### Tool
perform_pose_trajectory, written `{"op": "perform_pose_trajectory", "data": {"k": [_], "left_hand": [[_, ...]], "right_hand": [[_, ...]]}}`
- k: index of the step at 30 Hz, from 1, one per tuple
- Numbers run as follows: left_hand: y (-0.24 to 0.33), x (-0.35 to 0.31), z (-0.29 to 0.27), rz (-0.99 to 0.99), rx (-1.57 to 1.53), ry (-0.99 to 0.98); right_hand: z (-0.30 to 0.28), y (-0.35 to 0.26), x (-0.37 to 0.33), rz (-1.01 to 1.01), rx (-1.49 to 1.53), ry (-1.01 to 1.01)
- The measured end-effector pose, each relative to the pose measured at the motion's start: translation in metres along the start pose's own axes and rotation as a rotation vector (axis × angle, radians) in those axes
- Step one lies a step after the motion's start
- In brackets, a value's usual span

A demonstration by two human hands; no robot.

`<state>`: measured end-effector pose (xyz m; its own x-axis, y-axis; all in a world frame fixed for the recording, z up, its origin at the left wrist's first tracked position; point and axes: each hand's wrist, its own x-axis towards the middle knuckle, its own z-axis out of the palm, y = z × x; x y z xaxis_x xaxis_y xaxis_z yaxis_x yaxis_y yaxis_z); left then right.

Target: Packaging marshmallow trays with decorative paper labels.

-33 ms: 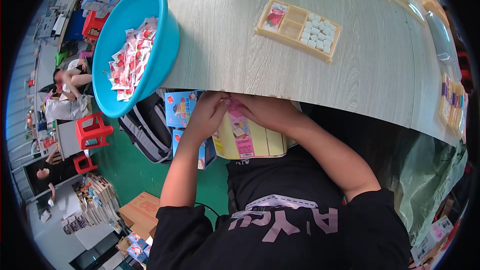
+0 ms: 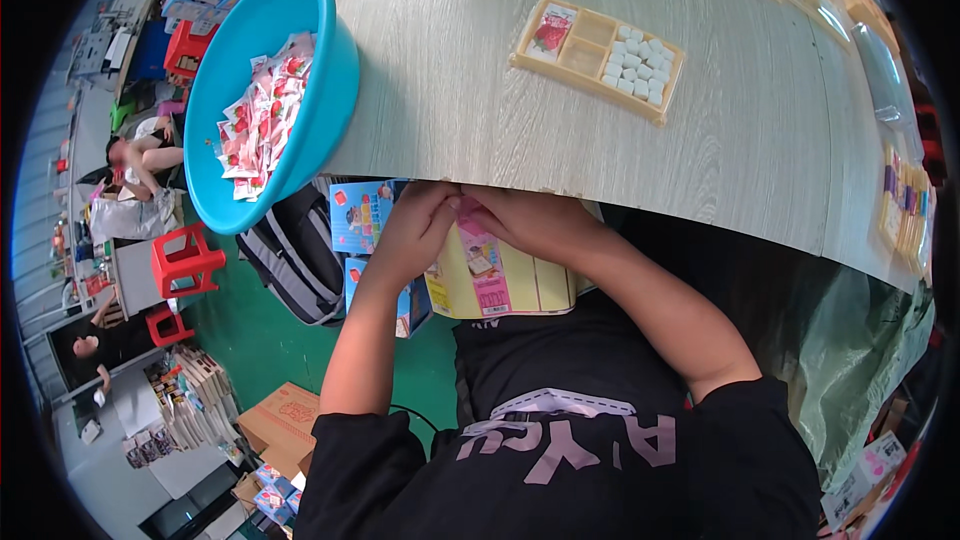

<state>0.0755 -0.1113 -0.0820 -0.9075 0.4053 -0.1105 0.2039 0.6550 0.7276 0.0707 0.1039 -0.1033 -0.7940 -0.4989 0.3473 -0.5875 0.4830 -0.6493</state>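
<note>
At far left, a red stool (image 2: 188, 260) stands on the green floor (image 2: 240, 340). Right of it, a blue basin (image 2: 345, 70) holds a heap of strawberry-printed sachets (image 2: 265, 115) at the table's left end. Nearer, below the basin, a grey and black backpack (image 2: 300, 250) lies beside blue printed boxes (image 2: 362, 218).

Just right of the boxes, the left hand (image 2: 415, 230) is bent inward at the far end of the pale yellow packaging (image 2: 550, 290), which lies over the lap, near side of the table (image 2: 430, 90). A printed pink strip (image 2: 485, 265) runs along its face. The right hand (image 2: 525, 225) reaches across the same far end from the right. The two hands are close together, with fingers curled; their tips are partly hidden, so whether either is clamped on the packaging or the strip cannot be told.

Change noted: none of substance. Both hands and the packaging keep the same position as in the picture just before. In this inspector's judgement, the handling is therefore mid-action, with no step visibly completed.

Farther off, right of centre, a divided tray (image 2: 590, 90) carries one sachet and white pieces (image 2: 638, 65); it is untouched and well apart from the hands.
</note>
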Motion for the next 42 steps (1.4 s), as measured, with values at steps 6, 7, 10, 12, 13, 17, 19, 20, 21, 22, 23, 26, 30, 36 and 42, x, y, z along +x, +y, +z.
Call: {"op": "perform_pose_trajectory", "data": {"k": [6,7,10,12,13,17,19,20,21,22,23,26,30,36,42], "left_hand": [[0.005,-0.002,0.003,-0.14,-0.247,0.024],[0.007,-0.002,0.004,-0.14,-0.25,0.018],[0.015,0.0,0.003,-0.271,-0.363,0.002],[0.019,0.0,0.002,-0.329,-0.338,-0.004],[0.019,-0.001,0.002,-0.332,-0.339,-0.005],[0.024,-0.002,-0.001,-0.273,-0.362,-0.008],[0.024,-0.002,-0.002,-0.277,-0.339,-0.035],[0.024,-0.001,-0.001,-0.265,-0.345,-0.035],[0.023,-0.001,0.0,-0.254,-0.349,-0.034],[0.024,-0.001,0.0,-0.256,-0.349,-0.034],[0.025,0.0,-0.001,-0.277,-0.324,-0.035],[0.023,0.001,0.001,-0.29,-0.299,-0.03],[0.022,0.001,0.005,-0.259,-0.206,0.004],[0.037,0.003,0.0,-0.193,-0.085,-0.01],[0.04,-0.001,-0.003,-0.214,-0.175,-0.03]], "right_hand": [[-0.002,-0.003,-0.004,0.005,0.101,0.032],[-0.001,-0.002,-0.005,0.011,0.099,0.031],[0.0,0.0,-0.006,-0.076,0.042,0.176],[-0.002,-0.002,-0.009,-0.061,0.049,0.155],[-0.002,-0.004,-0.009,-0.06,0.051,0.154],[0.001,-0.005,-0.012,0.006,0.096,0.186],[0.003,-0.004,-0.012,-0.004,0.111,0.232],[0.003,-0.004,-0.012,-0.025,0.1,0.266],[0.003,-0.004,-0.012,-0.045,0.09,0.299],[0.003,-0.004,-0.012,-0.044,0.092,0.299],[0.003,-0.003,-0.013,-0.051,0.066,0.318],[0.004,-0.003,-0.014,-0.045,0.036,0.333],[0.004,-0.001,-0.017,0.007,0.07,0.259],[0.004,-0.006,-0.01,0.074,0.174,0.249],[0.011,-0.006,-0.014,0.046,0.184,0.239]]}}
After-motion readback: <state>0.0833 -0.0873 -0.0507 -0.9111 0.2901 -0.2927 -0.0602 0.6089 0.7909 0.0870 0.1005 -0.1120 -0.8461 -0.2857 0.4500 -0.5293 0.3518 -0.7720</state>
